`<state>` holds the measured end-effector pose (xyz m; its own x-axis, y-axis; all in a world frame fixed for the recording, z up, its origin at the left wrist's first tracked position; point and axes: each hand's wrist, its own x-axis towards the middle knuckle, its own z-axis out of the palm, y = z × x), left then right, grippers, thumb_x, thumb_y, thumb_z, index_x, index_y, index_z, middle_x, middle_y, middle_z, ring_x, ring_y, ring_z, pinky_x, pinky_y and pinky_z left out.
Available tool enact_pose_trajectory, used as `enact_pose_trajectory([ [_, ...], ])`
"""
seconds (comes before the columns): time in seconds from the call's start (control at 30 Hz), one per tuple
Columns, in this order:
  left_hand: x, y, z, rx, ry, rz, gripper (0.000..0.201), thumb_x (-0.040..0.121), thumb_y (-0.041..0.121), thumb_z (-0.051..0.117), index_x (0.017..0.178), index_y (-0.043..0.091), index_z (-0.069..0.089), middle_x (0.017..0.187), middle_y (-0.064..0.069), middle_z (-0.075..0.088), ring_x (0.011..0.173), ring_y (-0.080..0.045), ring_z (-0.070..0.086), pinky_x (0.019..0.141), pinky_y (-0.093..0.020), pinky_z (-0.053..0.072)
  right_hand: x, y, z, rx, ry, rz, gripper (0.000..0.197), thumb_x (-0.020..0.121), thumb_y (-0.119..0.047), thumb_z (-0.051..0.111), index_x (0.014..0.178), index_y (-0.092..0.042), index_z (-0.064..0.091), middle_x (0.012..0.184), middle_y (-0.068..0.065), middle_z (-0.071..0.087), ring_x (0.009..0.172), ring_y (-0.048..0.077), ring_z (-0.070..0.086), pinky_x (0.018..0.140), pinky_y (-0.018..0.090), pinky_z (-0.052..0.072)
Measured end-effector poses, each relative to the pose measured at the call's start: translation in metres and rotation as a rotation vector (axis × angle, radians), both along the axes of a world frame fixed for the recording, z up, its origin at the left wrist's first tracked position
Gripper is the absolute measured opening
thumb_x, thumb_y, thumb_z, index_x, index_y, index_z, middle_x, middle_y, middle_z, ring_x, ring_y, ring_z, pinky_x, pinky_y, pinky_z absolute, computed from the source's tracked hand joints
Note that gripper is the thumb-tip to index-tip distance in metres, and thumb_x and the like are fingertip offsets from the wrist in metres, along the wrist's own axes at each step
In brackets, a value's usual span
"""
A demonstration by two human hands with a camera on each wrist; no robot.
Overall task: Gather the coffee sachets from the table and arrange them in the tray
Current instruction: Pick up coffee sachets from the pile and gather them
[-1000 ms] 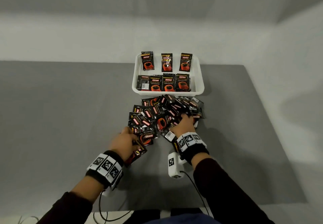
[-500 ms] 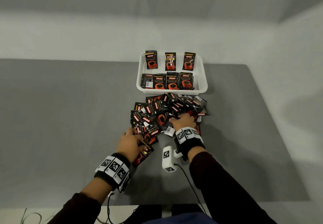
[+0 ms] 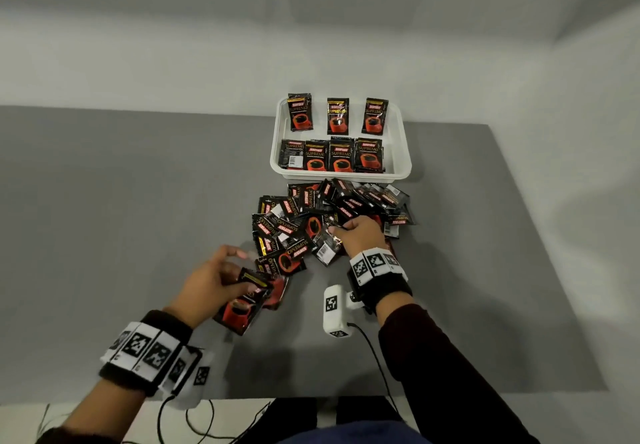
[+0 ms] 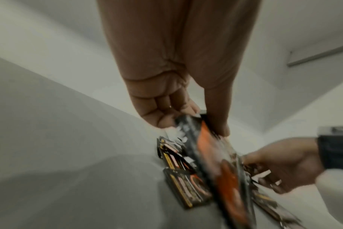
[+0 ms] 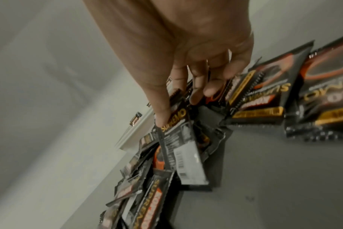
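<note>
Just off the near edge of the loose pile of sachets (image 3: 332, 215), the left hand (image 3: 207, 281) pinches a small held stack (image 3: 247, 300) between thumb and curled fingers, lifted clear of the grey table (image 3: 121, 218). Meanwhile the right hand (image 3: 358, 235) rests on the pile, fingertips (image 5: 196, 94) curled down pinching a barcode-side sachet (image 5: 181, 155). Packs read "KOPIKO SUPREMO". Seven more sachets stand in two rows inside the white tray (image 3: 401, 152) behind the pile.

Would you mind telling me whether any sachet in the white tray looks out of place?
Yes: in the white plastic tray, the front row's leftmost black coffee sachet lies back-side up, showing its barcode label, while the others show the red cup.
</note>
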<state>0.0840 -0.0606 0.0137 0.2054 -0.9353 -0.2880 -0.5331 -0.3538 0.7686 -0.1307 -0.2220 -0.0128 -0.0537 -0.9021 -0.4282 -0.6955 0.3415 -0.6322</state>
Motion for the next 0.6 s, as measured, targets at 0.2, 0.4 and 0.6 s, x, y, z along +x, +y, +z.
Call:
enact_pose_trajectory([
  [0.2,0.017,0.004,-0.006,-0.088,0.394,0.288,0.01,0.081,0.001,0.065,0.082,0.011,0.063,0.062,0.006,0.071,0.056,-0.003,0.066,0.052,-0.01,0.05,-0.009,0.003,-0.002,0.035,-0.297,-0.158,0.029,0.081,-0.024,0.072,0.093,-0.006,0.054,0.075,0.007,0.062,0.04,0.011,0.055,0.04,0.024,0.046],
  [0.4,0.017,0.005,-0.022,-0.06,0.449,0.383,0.016,0.08,0.009,0.068,0.091,0.02,0.064,0.072,0.004,0.072,0.057,-0.006,0.068,0.05,-0.013,0.051,0.008,0.005,-0.001,0.205,-0.763,-0.413,0.025,0.089,-0.001,0.059,0.104,-0.004,0.039,0.079,0.018,0.058,0.038,0.017,0.062,0.037,0.026,0.051],
  [0.6,0.002,-0.009,-0.02,0.025,0.285,0.263,0.028,0.07,0.01,0.078,0.087,0.021,0.058,0.073,0.008,0.067,0.054,0.001,0.065,0.049,-0.009,0.048,0.021,0.003,-0.008,0.217,-0.729,-0.447,0.04,0.088,0.004,0.056,0.125,0.006,0.04,0.098,0.025,0.06,0.043,0.017,0.064,0.043,0.026,0.055],
])
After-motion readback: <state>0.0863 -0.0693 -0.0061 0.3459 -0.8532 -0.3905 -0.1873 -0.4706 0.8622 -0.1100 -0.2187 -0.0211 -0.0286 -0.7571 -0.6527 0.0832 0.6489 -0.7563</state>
